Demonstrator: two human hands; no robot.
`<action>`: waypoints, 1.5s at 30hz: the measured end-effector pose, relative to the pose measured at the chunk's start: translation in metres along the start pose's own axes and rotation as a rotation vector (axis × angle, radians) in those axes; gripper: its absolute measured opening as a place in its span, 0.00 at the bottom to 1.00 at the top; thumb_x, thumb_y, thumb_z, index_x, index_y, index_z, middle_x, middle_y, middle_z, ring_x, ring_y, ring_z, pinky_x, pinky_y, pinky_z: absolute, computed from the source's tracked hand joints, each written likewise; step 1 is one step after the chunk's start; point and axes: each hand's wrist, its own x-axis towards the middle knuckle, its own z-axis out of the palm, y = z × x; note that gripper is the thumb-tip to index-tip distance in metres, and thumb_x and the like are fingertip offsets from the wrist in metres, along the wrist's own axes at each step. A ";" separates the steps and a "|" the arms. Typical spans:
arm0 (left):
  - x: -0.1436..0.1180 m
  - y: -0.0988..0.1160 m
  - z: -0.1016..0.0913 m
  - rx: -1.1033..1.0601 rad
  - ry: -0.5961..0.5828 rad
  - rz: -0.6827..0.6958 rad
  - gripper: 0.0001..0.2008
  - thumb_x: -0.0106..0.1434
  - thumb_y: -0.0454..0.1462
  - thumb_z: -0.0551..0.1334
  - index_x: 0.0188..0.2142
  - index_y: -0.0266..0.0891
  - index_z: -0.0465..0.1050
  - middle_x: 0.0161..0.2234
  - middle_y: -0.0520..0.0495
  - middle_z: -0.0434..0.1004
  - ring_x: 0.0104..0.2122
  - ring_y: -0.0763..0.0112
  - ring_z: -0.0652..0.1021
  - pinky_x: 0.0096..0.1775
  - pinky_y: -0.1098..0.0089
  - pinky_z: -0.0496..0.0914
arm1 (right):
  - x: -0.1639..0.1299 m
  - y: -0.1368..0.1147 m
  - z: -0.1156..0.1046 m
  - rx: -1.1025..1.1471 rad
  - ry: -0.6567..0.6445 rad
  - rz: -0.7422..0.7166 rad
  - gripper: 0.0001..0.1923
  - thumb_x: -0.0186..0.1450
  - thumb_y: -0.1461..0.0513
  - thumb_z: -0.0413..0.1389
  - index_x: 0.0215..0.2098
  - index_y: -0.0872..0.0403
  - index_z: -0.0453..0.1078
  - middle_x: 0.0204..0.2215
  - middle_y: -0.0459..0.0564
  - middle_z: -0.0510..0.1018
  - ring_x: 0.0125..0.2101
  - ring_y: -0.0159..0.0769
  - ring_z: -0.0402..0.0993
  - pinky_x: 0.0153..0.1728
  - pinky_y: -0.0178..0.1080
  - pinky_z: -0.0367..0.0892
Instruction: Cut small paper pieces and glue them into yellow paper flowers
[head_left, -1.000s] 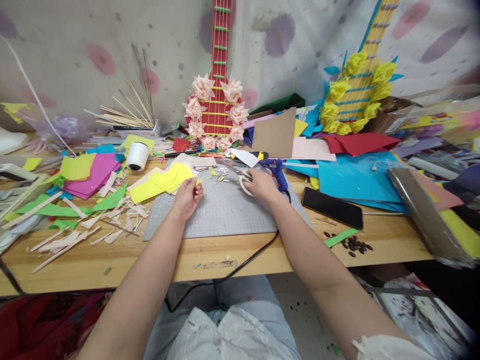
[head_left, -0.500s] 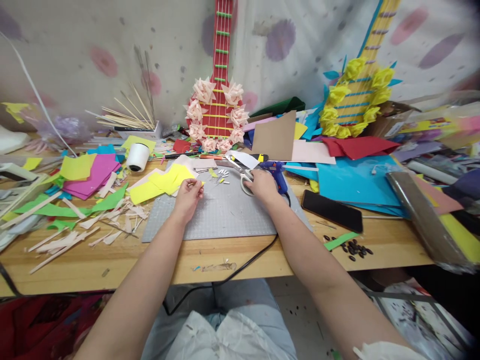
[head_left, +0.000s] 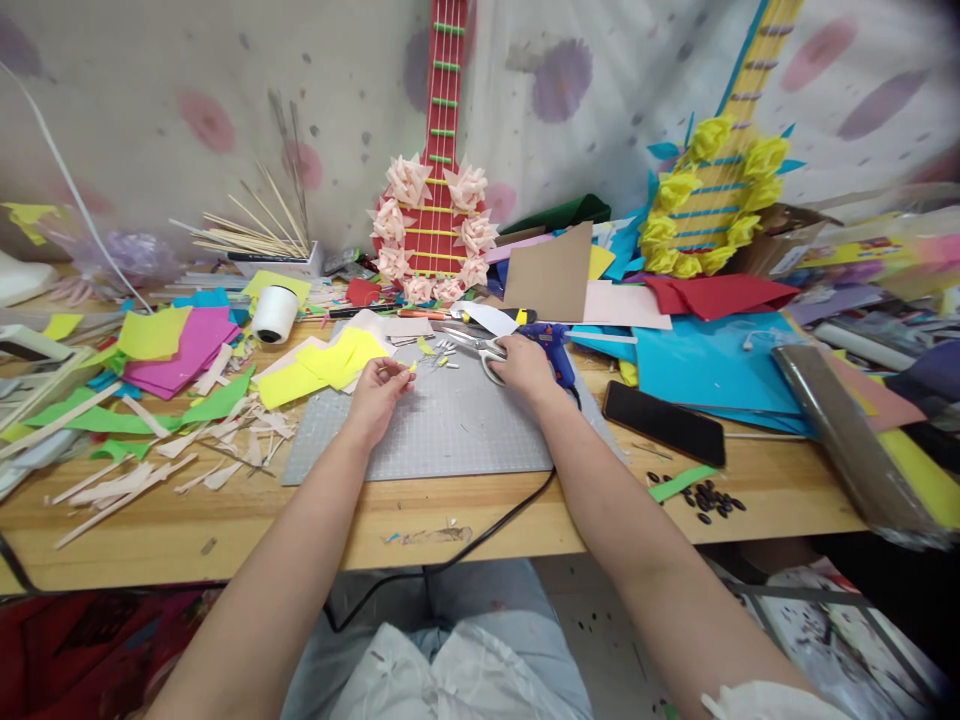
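Observation:
My left hand hovers over the grey cutting mat and pinches a small yellow paper scrap between fingertips. Just left of it lie several yellow paper sheets. My right hand rests at the mat's far edge with its fingers in the white handles of a pair of scissors, whose blades point left and lie nearly closed. A blue glue gun lies right beside that hand.
A black phone lies right of the mat, dark seeds near the front edge. Paper strips and coloured sheets crowd the left; a white tape roll stands behind. Two paper guitars, a red one and a yellow one, lean on the wall.
My right hand has kept hold of the scissors; their blades, lifted half a second ago, now lie lower and flatter on the mat. My left hand shifted slightly with the yellow scrap.

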 end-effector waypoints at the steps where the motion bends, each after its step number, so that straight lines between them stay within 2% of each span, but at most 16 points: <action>1: 0.000 0.000 0.000 0.020 -0.004 0.005 0.19 0.40 0.33 0.68 0.30 0.39 0.60 0.27 0.55 0.70 0.28 0.77 0.74 0.31 0.74 0.68 | 0.000 0.001 0.001 0.022 0.019 -0.009 0.14 0.55 0.61 0.54 0.39 0.57 0.70 0.39 0.56 0.74 0.40 0.40 0.69 0.41 0.38 0.61; 6: -0.001 -0.001 0.002 0.103 -0.027 0.019 0.20 0.40 0.35 0.67 0.32 0.39 0.60 0.28 0.54 0.72 0.28 0.76 0.74 0.31 0.73 0.68 | 0.002 0.005 0.002 0.104 0.086 0.011 0.19 0.56 0.61 0.54 0.45 0.59 0.67 0.42 0.57 0.73 0.42 0.41 0.68 0.43 0.40 0.62; 10: -0.002 -0.002 0.003 0.170 -0.026 0.060 0.20 0.41 0.35 0.67 0.32 0.39 0.60 0.29 0.52 0.73 0.29 0.75 0.74 0.30 0.73 0.68 | 0.002 0.007 0.003 0.089 0.068 -0.034 0.12 0.56 0.63 0.53 0.38 0.57 0.69 0.40 0.57 0.73 0.43 0.41 0.67 0.44 0.40 0.61; 12: -0.001 -0.003 0.003 0.223 -0.031 0.111 0.20 0.41 0.36 0.67 0.32 0.39 0.59 0.29 0.51 0.73 0.29 0.75 0.73 0.28 0.74 0.68 | 0.002 0.008 0.005 0.104 0.069 -0.009 0.11 0.55 0.64 0.54 0.37 0.57 0.68 0.39 0.56 0.73 0.41 0.41 0.68 0.42 0.40 0.61; 16: 0.000 -0.007 0.000 0.324 -0.024 0.189 0.18 0.44 0.36 0.66 0.31 0.40 0.58 0.29 0.51 0.72 0.27 0.75 0.72 0.25 0.74 0.67 | 0.003 0.011 0.005 0.190 0.135 0.090 0.18 0.51 0.64 0.56 0.41 0.57 0.61 0.37 0.55 0.73 0.35 0.40 0.68 0.36 0.40 0.62; 19: 0.001 -0.009 -0.001 0.381 -0.016 0.226 0.17 0.45 0.36 0.65 0.31 0.40 0.58 0.29 0.52 0.71 0.27 0.75 0.71 0.25 0.75 0.67 | 0.000 0.008 0.001 0.257 0.249 0.021 0.11 0.54 0.63 0.55 0.35 0.55 0.62 0.35 0.53 0.73 0.36 0.40 0.67 0.37 0.40 0.62; 22: 0.001 -0.011 0.000 0.414 -0.015 0.251 0.16 0.45 0.35 0.64 0.31 0.40 0.58 0.29 0.52 0.71 0.28 0.75 0.71 0.26 0.75 0.67 | -0.006 -0.006 -0.001 0.465 0.320 -0.057 0.03 0.59 0.62 0.49 0.31 0.53 0.61 0.32 0.50 0.73 0.36 0.36 0.68 0.40 0.40 0.62; 24: 0.002 -0.012 0.003 0.422 0.017 0.291 0.15 0.46 0.35 0.64 0.31 0.40 0.58 0.30 0.51 0.70 0.30 0.74 0.71 0.26 0.75 0.67 | -0.010 -0.020 0.002 0.681 0.281 -0.045 0.05 0.59 0.61 0.49 0.34 0.52 0.60 0.32 0.48 0.73 0.34 0.33 0.69 0.39 0.38 0.64; 28: 0.001 -0.012 0.009 0.380 0.088 0.366 0.13 0.48 0.34 0.62 0.30 0.40 0.57 0.31 0.51 0.68 0.32 0.74 0.71 0.29 0.74 0.68 | -0.013 -0.047 0.014 1.121 0.140 0.095 0.17 0.53 0.61 0.56 0.37 0.51 0.54 0.27 0.41 0.72 0.30 0.29 0.70 0.36 0.36 0.67; 33: -0.002 -0.012 0.013 0.349 0.041 0.374 0.13 0.48 0.33 0.62 0.30 0.40 0.57 0.30 0.52 0.68 0.32 0.74 0.72 0.30 0.74 0.69 | -0.014 -0.063 0.023 1.462 -0.125 0.168 0.31 0.43 0.62 0.64 0.40 0.50 0.52 0.28 0.39 0.73 0.26 0.28 0.71 0.32 0.37 0.70; 37: -0.003 -0.014 0.016 0.379 -0.029 0.373 0.13 0.50 0.33 0.62 0.30 0.40 0.57 0.30 0.52 0.68 0.32 0.74 0.73 0.32 0.72 0.70 | -0.017 -0.068 0.026 1.562 -0.204 0.223 0.36 0.44 0.64 0.64 0.45 0.51 0.50 0.27 0.40 0.75 0.28 0.30 0.74 0.34 0.39 0.71; 40: -0.003 -0.015 0.017 0.390 -0.056 0.357 0.13 0.49 0.34 0.63 0.30 0.40 0.57 0.30 0.52 0.69 0.32 0.74 0.73 0.32 0.71 0.70 | -0.017 -0.070 0.026 1.559 -0.191 0.284 0.33 0.45 0.66 0.62 0.44 0.52 0.50 0.24 0.39 0.75 0.25 0.30 0.74 0.34 0.39 0.71; 45: -0.002 -0.017 0.015 0.409 -0.074 0.348 0.12 0.49 0.34 0.63 0.30 0.40 0.58 0.31 0.51 0.69 0.31 0.74 0.73 0.32 0.71 0.70 | -0.017 -0.070 0.023 1.506 -0.171 0.309 0.30 0.45 0.67 0.61 0.41 0.52 0.51 0.20 0.36 0.74 0.20 0.27 0.71 0.28 0.35 0.71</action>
